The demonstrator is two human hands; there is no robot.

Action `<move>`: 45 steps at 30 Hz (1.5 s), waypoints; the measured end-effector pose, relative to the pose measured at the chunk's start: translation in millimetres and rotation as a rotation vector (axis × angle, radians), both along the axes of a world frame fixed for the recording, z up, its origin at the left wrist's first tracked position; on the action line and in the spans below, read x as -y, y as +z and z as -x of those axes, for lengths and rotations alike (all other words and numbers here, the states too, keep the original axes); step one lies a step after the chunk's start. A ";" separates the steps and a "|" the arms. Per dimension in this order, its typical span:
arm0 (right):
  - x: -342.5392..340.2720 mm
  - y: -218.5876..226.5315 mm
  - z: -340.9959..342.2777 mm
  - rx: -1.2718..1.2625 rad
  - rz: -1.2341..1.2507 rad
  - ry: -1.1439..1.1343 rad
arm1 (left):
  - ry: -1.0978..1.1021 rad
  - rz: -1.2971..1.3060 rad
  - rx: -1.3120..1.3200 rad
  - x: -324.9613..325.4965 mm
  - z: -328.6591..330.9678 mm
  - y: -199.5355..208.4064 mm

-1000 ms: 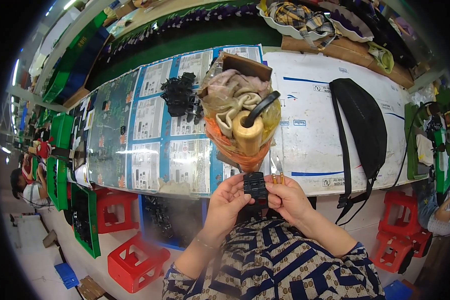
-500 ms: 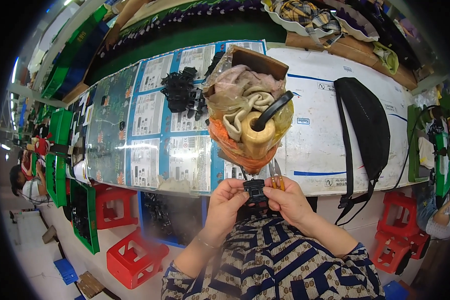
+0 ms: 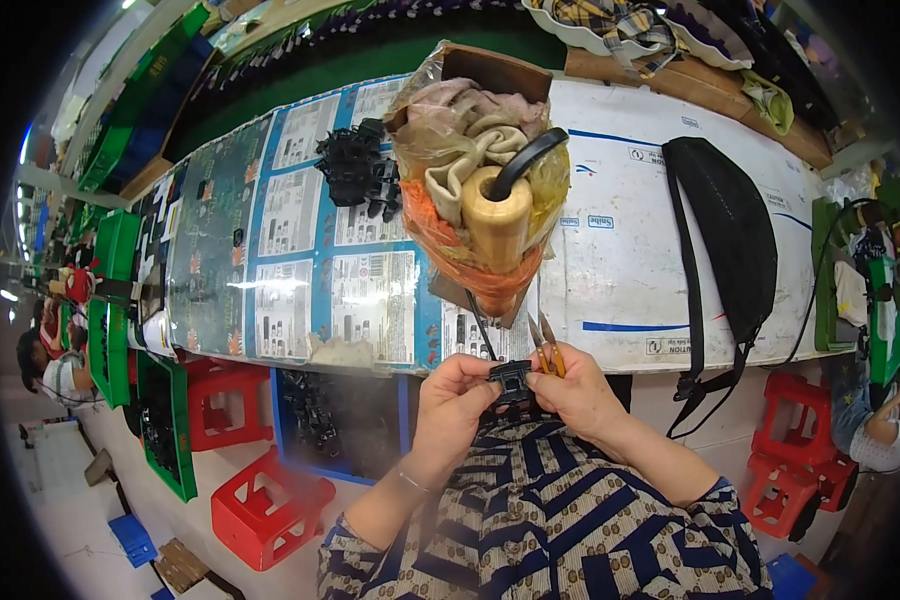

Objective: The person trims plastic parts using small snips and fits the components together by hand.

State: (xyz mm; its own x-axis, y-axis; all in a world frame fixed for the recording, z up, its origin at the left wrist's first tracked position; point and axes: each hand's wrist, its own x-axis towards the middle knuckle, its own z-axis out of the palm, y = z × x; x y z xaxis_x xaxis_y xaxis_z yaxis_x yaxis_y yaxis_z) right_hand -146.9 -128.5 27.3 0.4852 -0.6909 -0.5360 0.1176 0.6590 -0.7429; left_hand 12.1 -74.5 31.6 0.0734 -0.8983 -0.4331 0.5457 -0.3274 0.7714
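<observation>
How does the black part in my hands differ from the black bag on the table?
The part is far smaller than the bag. The part looks frame-like, with gaps; the bag is long and curved, with straps. Your left hand and right hand hold the part; the bag lies on the table. Both are black.

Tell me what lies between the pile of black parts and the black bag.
In the head view, a plastic bag with cloths and a wooden cylinder stands between the pile of black parts and the black bag.
</observation>
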 end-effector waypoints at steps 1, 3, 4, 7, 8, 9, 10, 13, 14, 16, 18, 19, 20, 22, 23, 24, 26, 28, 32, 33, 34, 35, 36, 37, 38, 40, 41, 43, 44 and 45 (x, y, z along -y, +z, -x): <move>0.8 0.2 0.6 0.000 0.000 0.000 | 0.000 0.000 0.000 0.5 0.1 1.2; 2.6 1.3 1.6 0.081 -0.074 -0.019 | 0.011 -0.009 -0.021 2.0 0.4 4.6; 2.0 2.4 1.6 0.082 -0.073 -0.019 | 0.011 -0.007 -0.020 1.9 -0.1 4.5; 0.1 4.8 3.1 0.056 -0.041 -0.022 | 0.001 0.011 -0.014 1.1 -0.8 4.5; 0.4 4.6 4.4 0.084 -0.062 -0.030 | 0.004 0.014 -0.019 1.3 -0.3 5.4; 0.3 4.4 5.2 0.113 -0.084 -0.039 | 0.007 0.016 -0.024 1.0 0.1 6.1; 0.1 4.6 5.5 0.113 -0.083 -0.039 | 0.006 0.016 -0.024 0.7 0.7 6.7; 0.9 4.7 6.6 0.104 -0.086 -0.046 | -0.006 0.019 -0.020 0.3 2.4 7.8; 1.8 3.6 7.6 0.107 -0.088 -0.023 | -0.020 0.024 -0.007 -0.3 2.8 7.9; 2.1 3.5 8.8 0.109 -0.090 -0.003 | -0.036 0.029 0.007 -1.6 4.0 8.3; 2.2 3.9 8.7 0.126 -0.085 -0.007 | -0.050 0.033 0.046 -2.2 4.6 8.1; 2.0 2.8 9.0 0.127 -0.084 -0.008 | -0.052 0.034 0.046 -2.5 4.7 7.7; 1.8 0.6 9.4 0.140 -0.101 -0.003 | -0.056 0.034 0.047 -2.7 4.6 7.1; 2.1 -1.4 9.3 0.155 -0.117 0.002 | -0.061 0.036 0.049 -1.3 3.5 8.8; 2.3 -1.6 9.2 0.158 -0.128 0.005 | -0.055 0.008 0.030 0.3 3.0 11.8; 2.8 -1.7 8.7 0.161 -0.140 0.010 | -0.048 -0.019 0.011 1.6 1.9 13.6; 3.5 0.8 7.4 0.154 -0.143 -0.013 | -0.058 -0.010 -0.008 2.7 -1.6 12.4; 3.8 2.3 6.4 0.144 -0.147 -0.035 | -0.067 -0.002 -0.028 2.8 -4.5 10.6; 5.9 0.7 4.7 0.145 -0.149 -0.060 | -0.068 0.037 -0.061 5.5 -6.8 6.8; 6.5 -0.5 4.3 0.151 -0.155 -0.068 | -0.072 0.054 -0.059 6.5 -7.2 5.8; 7.5 -0.9 3.6 0.152 -0.154 -0.066 | -0.070 0.056 -0.058 7.2 -8.2 4.3; 8.5 -1.2 2.9 0.145 -0.144 -0.071 | -0.082 0.052 -0.053 7.9 -9.1 2.6; 9.5 -1.5 1.5 0.140 -0.134 -0.075 | -0.094 0.048 -0.048 8.5 -10.8 1.5; 10.5 -1.3 0.6 0.142 -0.133 -0.072 | -0.091 0.049 -0.045 9.7 -12.0 1.1; 11.4 -1.1 0.0 0.145 -0.137 -0.084 | -0.097 0.041 -0.062 11.5 -12.6 0.9; 13.2 -1.6 -1.3 0.149 -0.140 -0.093 | -0.100 0.035 -0.078 15.0 -13.6 0.2; 14.2 -2.1 -1.9 0.143 -0.138 -0.104 | -0.104 0.031 -0.079 16.8 -13.9 0.0; 16.8 -3.1 -2.7 0.135 -0.136 -0.116 | -0.109 0.027 -0.084 21.2 -15.3 -1.5; 18.7 -3.3 -3.4 0.134 -0.129 -0.120 | -0.120 0.036 -0.100 23.6 -16.3 -2.2; 20.5 -2.7 -4.1 0.134 -0.122 -0.122 | -0.129 0.046 -0.116 25.6 -17.1 -2.0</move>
State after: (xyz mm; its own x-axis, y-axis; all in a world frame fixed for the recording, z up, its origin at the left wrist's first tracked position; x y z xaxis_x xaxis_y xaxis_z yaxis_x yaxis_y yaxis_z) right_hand -142.8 -149.0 24.6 0.4741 -0.6831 -0.5554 0.2946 0.7176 -0.6311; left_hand 29.2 -100.1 29.6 -0.0919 -0.9159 -0.3907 0.5878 -0.3665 0.7212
